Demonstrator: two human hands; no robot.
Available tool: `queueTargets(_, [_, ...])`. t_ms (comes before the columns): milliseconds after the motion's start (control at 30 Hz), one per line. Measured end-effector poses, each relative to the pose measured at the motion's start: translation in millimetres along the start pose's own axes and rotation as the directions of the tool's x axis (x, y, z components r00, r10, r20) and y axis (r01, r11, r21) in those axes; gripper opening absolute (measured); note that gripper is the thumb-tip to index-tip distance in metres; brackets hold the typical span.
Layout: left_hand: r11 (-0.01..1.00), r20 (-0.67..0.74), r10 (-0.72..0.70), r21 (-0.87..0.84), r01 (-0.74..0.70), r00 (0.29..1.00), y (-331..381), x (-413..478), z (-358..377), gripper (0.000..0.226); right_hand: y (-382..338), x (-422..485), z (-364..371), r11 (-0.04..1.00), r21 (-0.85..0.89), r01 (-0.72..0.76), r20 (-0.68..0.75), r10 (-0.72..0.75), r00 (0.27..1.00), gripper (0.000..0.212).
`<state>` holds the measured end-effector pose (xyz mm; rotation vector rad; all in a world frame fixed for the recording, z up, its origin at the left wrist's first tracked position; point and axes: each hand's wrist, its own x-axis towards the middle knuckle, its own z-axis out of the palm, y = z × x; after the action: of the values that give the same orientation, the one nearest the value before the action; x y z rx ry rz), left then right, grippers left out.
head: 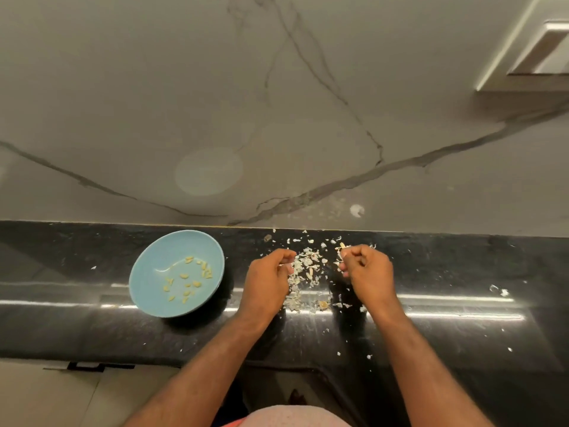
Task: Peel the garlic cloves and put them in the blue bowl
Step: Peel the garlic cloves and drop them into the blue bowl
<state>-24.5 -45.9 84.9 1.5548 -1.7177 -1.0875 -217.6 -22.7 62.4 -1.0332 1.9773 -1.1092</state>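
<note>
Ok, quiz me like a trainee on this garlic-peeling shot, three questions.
1. Multiple choice: the blue bowl stands A) left of the left hand, B) between the hands, C) right of the right hand.
2. True or false: the blue bowl is empty.
3. Fill in: the right hand pinches a ___ beside the loose skins.
Key: 1 A. 2 False: peeled cloves lie in it. 3 garlic clove.

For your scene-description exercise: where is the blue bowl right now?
In the head view, the blue bowl sits on the black counter, left of the left hand.
</note>
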Motion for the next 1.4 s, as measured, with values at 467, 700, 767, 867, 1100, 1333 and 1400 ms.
queueTargets(467, [0.984, 0.02, 0.096, 0.149, -0.098, 0.995, 3, -1, 7, 0.026, -2, 74, 15, 0.755, -0.654, 0.047, 0.076, 0.004, 0.997, 0.014])
queueTargets(700, [0.993, 0.045, 0.061, 0.096, -0.065, 0.997, 0, 4, 6, 0.023, 7, 69, 18, 0.893, -0.449, 0.018, 0.083, 0.022, 0.996, 0.022])
queueTargets(767, [0.997, 0.05, 0.048, 0.059, -0.051, 0.998, 0, 6, 7, 0.023, 9, 66, 10, 0.968, -0.252, -0.012, 0.068, 0.03, 0.997, 0.021])
queueTargets(867, [0.999, 0.056, 0.024, 0.025, -0.026, 0.998, 1, 9, 8, 0.02, 12, 58, 0, 0.991, -0.123, -0.045, 0.054, 0.052, 0.997, 0.031])
queueTargets(1100, [0.999, 0.113, -0.004, -0.032, 0.007, 0.994, 1, 12, 16, 0.015, 19, 40, -13, 0.952, -0.297, -0.073, 0.131, 0.116, 0.985, 0.029])
queueTargets(1333, [1.0, 0.142, -0.002, -0.011, 0.004, 0.99, -2, 12, 28, 0.015, 15, 13, 18, 0.893, -0.44, 0.093, 0.191, -0.008, 0.982, 0.013])
queueTargets(1400, [1.0, 0.131, -0.018, -0.015, 0.02, 0.991, -3, 13, 28, 0.015, 11, 8, 18, 0.927, -0.366, 0.083, 0.199, -0.01, 0.98, 0.009])
